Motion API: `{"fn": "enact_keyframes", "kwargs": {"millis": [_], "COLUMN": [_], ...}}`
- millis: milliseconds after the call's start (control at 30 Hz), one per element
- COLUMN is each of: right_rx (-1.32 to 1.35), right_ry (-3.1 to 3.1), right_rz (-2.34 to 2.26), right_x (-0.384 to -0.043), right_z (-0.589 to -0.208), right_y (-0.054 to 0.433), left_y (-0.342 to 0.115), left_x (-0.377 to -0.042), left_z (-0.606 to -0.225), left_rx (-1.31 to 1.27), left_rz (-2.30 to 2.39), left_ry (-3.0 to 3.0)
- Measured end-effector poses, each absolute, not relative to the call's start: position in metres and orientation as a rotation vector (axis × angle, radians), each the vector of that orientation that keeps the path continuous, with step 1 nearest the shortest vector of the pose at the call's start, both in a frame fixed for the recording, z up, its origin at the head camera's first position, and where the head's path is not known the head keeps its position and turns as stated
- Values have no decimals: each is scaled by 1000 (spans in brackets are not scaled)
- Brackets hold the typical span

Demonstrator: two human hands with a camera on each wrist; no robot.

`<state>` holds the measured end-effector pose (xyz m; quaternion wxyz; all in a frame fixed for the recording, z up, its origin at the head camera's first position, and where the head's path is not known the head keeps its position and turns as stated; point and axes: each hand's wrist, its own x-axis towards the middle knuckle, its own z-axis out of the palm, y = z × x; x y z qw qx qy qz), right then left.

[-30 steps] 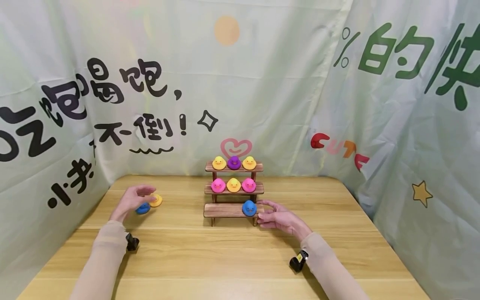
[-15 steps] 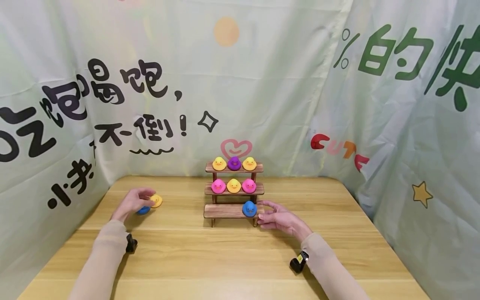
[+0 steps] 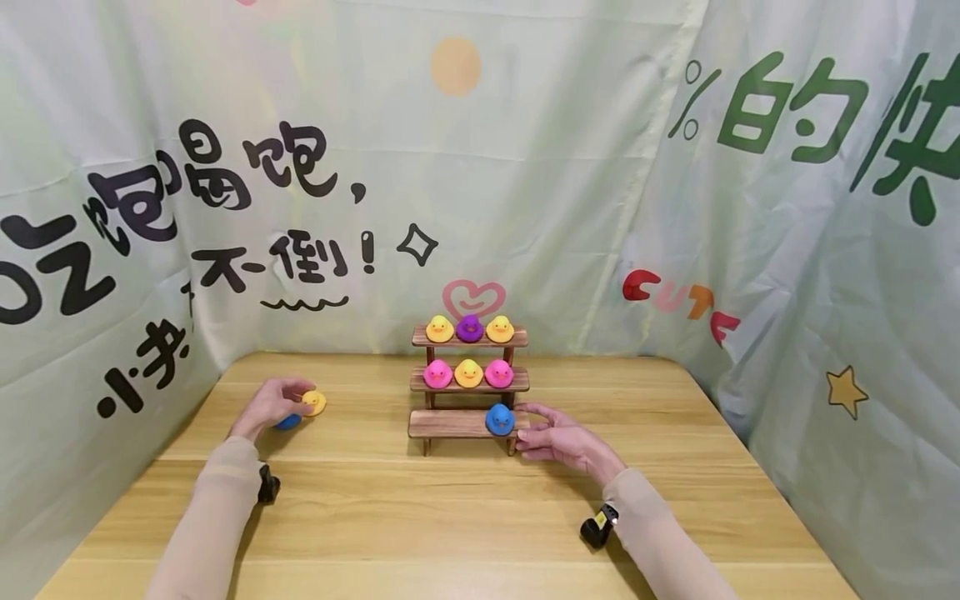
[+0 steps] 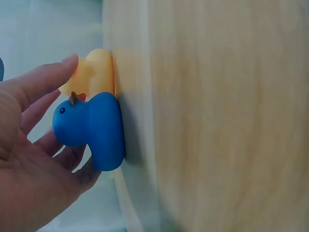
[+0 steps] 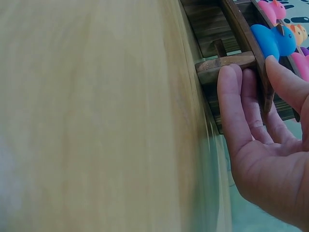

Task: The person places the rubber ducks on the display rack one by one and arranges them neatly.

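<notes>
At the left of the table, my left hand (image 3: 273, 404) is over a blue rubber duck (image 4: 96, 130) and reaches toward a yellow rubber duck (image 3: 313, 403) beside it. In the left wrist view, its thumb overlaps the yellow duck, while the other fingers extend behind the blue one, partly hidden by it. My right hand (image 3: 562, 437) holds the right end of a three-tier wooden display stand (image 3: 450, 425). Its thumb lies against the lowest shelf's end, close to another blue duck (image 3: 500, 419), and its fingers reach underneath (image 5: 231, 96).
Yellow and purple ducks (image 3: 470, 328) line the top shelf; pink and yellow ducks (image 3: 468, 374) line the middle one. A printed cloth (image 3: 525, 208) surrounds the back and sides of the wooden table (image 3: 450, 517). Each wrist carries a small black camera (image 3: 597, 529).
My left hand has lowered slightly over the blue duck, covering more of it. The right hand keeps its hold on the stand, and the ducks stay in place.
</notes>
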<state>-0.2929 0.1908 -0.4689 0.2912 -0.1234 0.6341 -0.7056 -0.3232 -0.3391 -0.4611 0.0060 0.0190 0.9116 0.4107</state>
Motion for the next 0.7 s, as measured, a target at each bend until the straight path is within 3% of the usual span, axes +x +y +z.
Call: {"fn": "enact_keyframes", "kwargs": {"millis": [700], "right_rx": [-327], "right_ry": [1694], "right_rz": [-1889], "right_x": [-293], "right_z": [-471], "right_y": [190], "left_y": [-333], "left_x": [-326], "left_z": [-459], "left_rx": [63], "left_rz": [1236], "left_ry": [2822]}}
